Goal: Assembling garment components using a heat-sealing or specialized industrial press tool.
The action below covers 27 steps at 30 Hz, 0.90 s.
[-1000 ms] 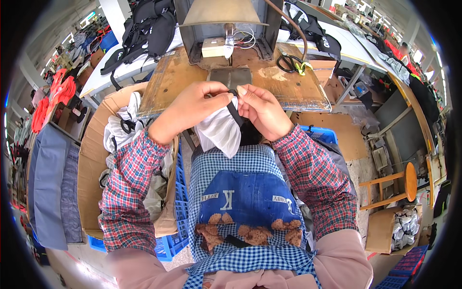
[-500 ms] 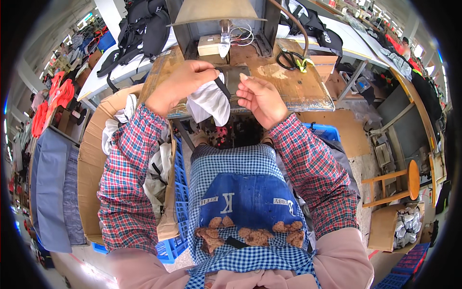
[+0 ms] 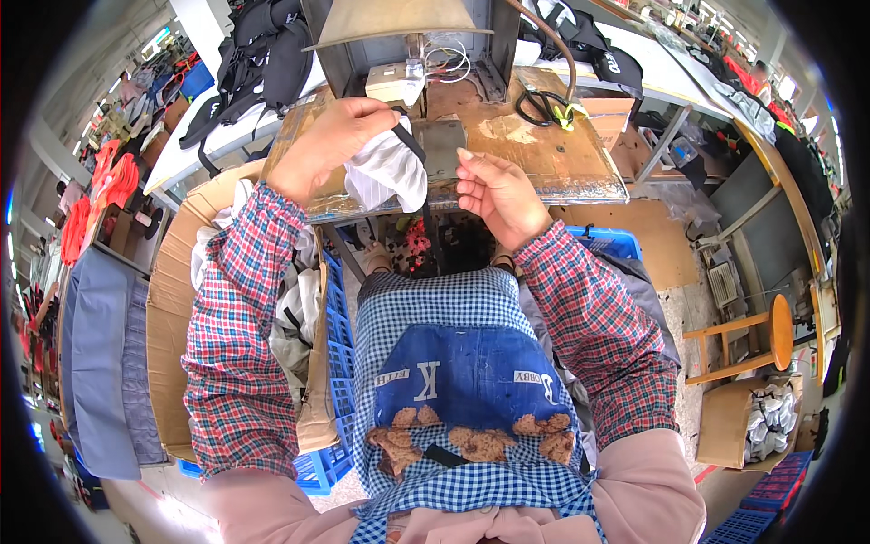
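My left hand (image 3: 337, 143) is closed in a pinch on the top of a white striped fabric piece (image 3: 388, 174), holding it over the front edge of the worn wooden table (image 3: 580, 163). A black strap (image 3: 410, 142) runs from near these fingertips along the fabric's right side, and a dark length hangs below the table edge. To the right, my right hand (image 3: 498, 195) is apart from the fabric, its thumb and forefinger pressed together and the other fingers curled. Anything between those fingertips is too small to make out.
Behind my hands stands a metal machine housing (image 3: 399, 20) with a white box (image 3: 388, 83). Black-handled scissors (image 3: 542, 109) lie on the table's right. A cardboard carton (image 3: 172, 299) of white fabric pieces and a blue crate (image 3: 337, 363) flank my left; a wooden stool (image 3: 779, 332) is at right.
My left hand has shifted slightly left and up with the fabric. A dark strap end now dangles below it. My right hand has moved a little right and down, widening the gap.
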Tool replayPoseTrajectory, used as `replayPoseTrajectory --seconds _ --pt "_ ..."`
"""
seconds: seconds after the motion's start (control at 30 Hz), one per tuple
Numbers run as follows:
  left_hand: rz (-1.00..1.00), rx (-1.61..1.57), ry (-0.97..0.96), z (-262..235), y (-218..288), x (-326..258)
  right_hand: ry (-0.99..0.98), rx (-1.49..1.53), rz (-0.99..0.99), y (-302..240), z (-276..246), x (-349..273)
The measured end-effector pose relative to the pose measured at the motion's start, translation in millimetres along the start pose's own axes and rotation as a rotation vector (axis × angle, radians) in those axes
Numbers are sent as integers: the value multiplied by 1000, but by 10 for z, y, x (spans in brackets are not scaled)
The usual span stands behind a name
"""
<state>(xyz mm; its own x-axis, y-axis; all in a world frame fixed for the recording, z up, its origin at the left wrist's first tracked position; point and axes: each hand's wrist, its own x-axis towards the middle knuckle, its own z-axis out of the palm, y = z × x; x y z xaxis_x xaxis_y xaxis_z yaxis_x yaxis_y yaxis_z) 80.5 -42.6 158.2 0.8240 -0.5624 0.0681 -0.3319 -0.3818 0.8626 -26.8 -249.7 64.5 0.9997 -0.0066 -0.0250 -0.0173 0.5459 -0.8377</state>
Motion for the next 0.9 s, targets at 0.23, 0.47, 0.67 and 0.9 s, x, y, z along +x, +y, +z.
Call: replayPoseTrajectory --seconds 0.23,0.47,0.67,0.9 --pt "-21 1 -37 -17 63 12 -4 11 4 2 -7 10" --pt "7 16 -4 6 73 -9 3 5 11 24 16 11" --pt "6 -6 -17 5 62 -1 -5 8 8 46 0 12" --pt "6 37 -22 71 97 -139 -24 -82 -55 29 128 -107"
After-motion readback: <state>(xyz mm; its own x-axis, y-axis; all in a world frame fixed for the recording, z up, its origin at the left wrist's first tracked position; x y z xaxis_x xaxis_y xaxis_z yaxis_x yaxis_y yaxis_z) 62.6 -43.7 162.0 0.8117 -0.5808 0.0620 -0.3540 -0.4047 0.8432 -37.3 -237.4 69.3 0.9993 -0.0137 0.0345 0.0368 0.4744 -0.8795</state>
